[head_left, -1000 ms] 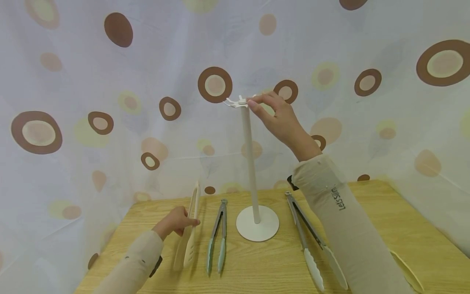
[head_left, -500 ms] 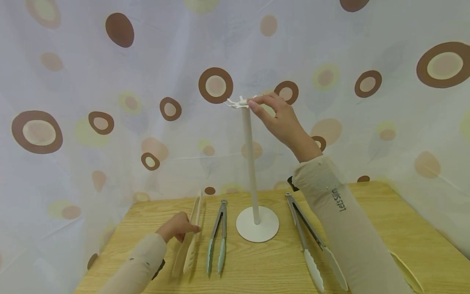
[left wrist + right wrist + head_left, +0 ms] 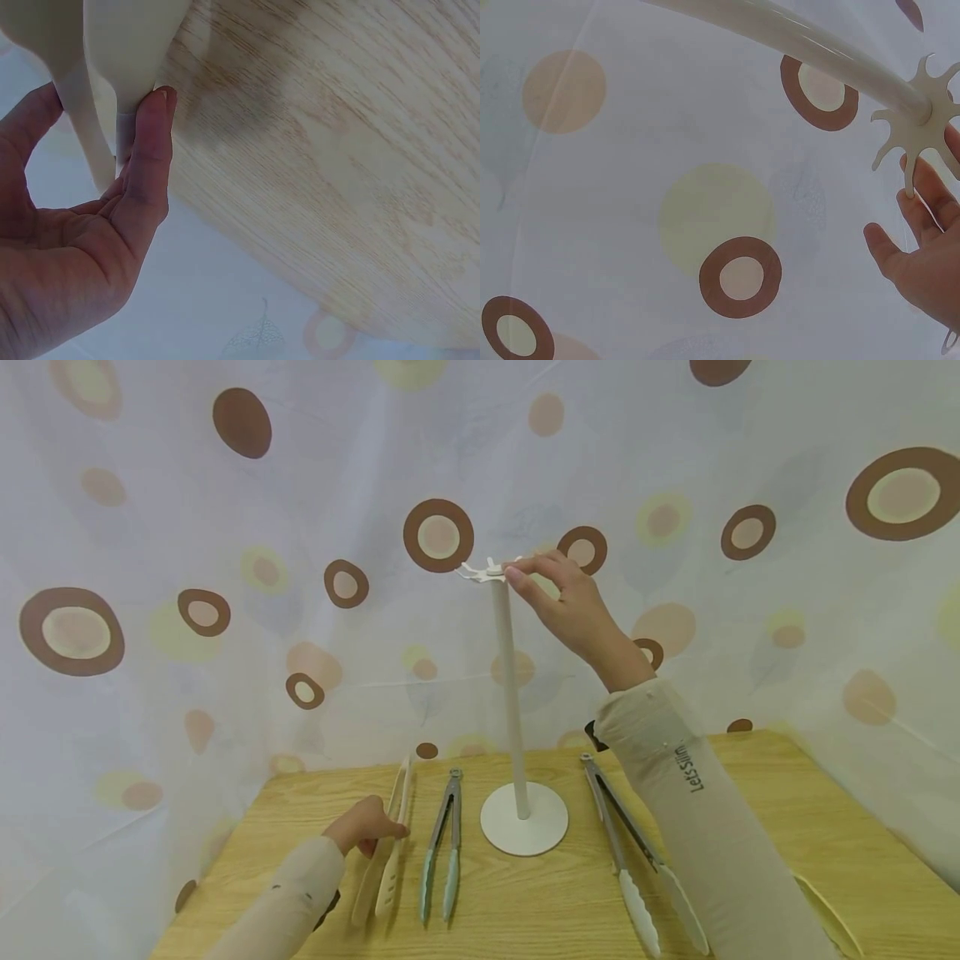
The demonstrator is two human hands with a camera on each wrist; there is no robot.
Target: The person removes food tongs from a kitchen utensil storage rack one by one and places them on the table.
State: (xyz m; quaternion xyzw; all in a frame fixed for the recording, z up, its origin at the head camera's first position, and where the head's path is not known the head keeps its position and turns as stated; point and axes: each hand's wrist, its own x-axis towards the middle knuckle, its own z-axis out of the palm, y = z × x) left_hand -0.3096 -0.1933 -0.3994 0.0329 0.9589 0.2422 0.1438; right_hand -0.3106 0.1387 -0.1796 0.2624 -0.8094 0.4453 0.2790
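Observation:
My left hand [image 3: 372,827] grips a pair of cream tongs [image 3: 388,881] around the middle, thumb on one side and fingers on the other. Both broad arms of the tongs [image 3: 135,45] run between thumb and fingers in the left wrist view. Their wide ends point toward me, low over the table; whether they touch it I cannot tell. My right hand [image 3: 573,606] pinches the top of a white stand [image 3: 510,693] with thumb and forefinger. Its crown of curved hooks [image 3: 919,135] shows from below in the right wrist view, partly hiding the fingers.
Tongs with mint-green tips [image 3: 438,852] lie left of the stand's round base [image 3: 525,839]. Larger grey-handled tongs with white tips [image 3: 637,893] lie to its right. A pale yellow utensil [image 3: 825,914] is partly behind the right sleeve. A patterned curtain [image 3: 360,468] hangs behind the wooden table [image 3: 517,906].
My left hand has moved down and slightly right with the cream tongs, whose hinge end sits lower than before. My right hand has stayed at the top of the stand.

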